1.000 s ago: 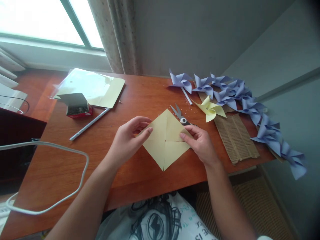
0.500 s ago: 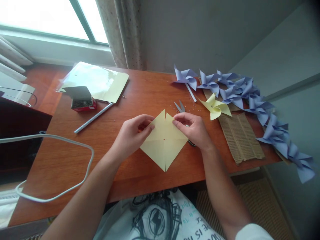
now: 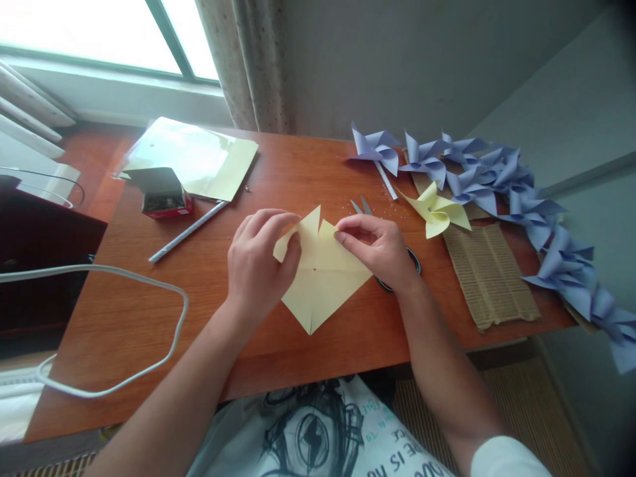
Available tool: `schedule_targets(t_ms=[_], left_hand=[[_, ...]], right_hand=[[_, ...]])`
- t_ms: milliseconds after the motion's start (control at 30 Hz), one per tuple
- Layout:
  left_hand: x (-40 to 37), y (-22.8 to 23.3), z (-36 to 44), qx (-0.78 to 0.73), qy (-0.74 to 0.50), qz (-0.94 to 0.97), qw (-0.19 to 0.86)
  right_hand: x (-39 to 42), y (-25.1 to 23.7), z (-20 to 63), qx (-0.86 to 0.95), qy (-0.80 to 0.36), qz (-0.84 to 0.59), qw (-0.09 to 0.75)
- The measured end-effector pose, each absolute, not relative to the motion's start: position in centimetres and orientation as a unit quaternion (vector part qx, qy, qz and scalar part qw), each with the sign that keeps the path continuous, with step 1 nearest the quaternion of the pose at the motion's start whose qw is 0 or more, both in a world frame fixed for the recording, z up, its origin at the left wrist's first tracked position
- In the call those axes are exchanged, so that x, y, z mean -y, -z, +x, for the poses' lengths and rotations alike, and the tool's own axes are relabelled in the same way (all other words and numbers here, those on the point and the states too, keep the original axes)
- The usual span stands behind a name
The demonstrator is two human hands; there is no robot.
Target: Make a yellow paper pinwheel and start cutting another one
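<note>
In the head view I see the yellow paper square (image 3: 330,281) near the worktop's (image 3: 303,169) front edge. The right hand (image 3: 382,248) pinches it beside its slit far corner; I cannot tell whether the left hand (image 3: 258,258), curled at the left corner, grips it.

shirt (image 3: 318,430) | black lettering (image 3: 397,457): "IS" legible | green script (image 3: 376,419): unclear
</note>
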State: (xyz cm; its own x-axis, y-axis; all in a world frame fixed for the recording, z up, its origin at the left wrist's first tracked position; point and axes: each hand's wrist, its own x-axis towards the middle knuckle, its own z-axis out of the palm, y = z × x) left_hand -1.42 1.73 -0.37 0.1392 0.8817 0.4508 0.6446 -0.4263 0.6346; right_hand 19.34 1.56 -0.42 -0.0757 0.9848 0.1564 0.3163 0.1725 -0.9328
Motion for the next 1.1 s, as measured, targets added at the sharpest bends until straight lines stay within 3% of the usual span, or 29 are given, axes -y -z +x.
schedule_targets(t_ms=[333,600,1100], left_hand=[[-1.3,0.9,-0.1,-0.47,-0.431,0.709,0.3],[-1.1,1.2,-0.2,-0.465,-0.372,0.728,0.34],[-1.3,0.1,-0.4,-0.431,-0.367,0.552,0.613]], right_hand=[[-0.8,1.3,18.6,0.626,-0.418,-0.482,0.449],[-1.0,0.5,18.1,0.7,-0.287,-0.444,0.48],[-0.6,1.4,18.6,0.769,-0.173,-0.412,0.458]])
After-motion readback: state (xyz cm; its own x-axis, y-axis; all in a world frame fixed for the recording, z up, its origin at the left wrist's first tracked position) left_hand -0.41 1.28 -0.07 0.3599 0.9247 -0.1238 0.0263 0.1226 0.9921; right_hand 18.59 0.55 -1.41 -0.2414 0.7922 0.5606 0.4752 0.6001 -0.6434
